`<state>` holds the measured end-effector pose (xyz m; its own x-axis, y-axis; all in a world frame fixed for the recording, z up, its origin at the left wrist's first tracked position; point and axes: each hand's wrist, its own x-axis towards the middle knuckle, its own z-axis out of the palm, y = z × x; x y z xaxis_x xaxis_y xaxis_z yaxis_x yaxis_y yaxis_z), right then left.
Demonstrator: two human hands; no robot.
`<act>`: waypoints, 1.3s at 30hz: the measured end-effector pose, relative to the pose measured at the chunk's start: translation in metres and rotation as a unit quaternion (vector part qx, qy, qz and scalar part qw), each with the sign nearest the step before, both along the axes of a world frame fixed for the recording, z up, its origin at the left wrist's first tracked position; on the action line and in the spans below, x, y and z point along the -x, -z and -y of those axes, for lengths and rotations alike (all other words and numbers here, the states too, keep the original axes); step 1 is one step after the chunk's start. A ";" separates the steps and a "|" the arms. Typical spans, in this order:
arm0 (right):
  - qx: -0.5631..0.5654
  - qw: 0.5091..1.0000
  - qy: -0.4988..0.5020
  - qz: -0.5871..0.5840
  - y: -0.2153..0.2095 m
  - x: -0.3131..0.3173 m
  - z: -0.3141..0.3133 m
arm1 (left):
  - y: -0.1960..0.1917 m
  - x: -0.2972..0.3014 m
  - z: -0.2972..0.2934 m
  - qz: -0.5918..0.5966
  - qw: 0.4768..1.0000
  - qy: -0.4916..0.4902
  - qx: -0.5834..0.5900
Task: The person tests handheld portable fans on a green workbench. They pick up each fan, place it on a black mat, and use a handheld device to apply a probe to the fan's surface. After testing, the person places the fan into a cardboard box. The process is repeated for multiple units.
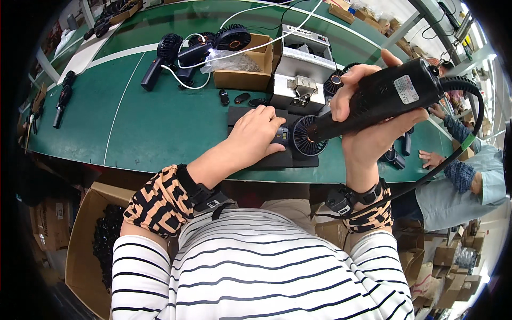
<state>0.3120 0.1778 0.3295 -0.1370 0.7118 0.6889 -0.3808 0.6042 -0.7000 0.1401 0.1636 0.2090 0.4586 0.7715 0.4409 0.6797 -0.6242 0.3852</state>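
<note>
Right grip (368, 136): clasping black driver (373, 101) | white printed label (406, 89) | left grip (255, 130): holding fan (305, 145)

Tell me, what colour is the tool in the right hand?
The tool is black with a pale label, best seen in the head view.

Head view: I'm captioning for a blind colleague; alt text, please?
A person's right hand holds a corded black tool with its tip at the head of a black fan, while the left hand holds the fan's body on a black block. Behind, on the green table, are an open cardboard box and more fans.
</note>
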 end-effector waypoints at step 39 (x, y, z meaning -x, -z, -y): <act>0.069 0.996 0.050 -0.024 0.029 -0.021 -0.002 | 0.022 0.297 0.033 0.450 0.815 -0.325 0.165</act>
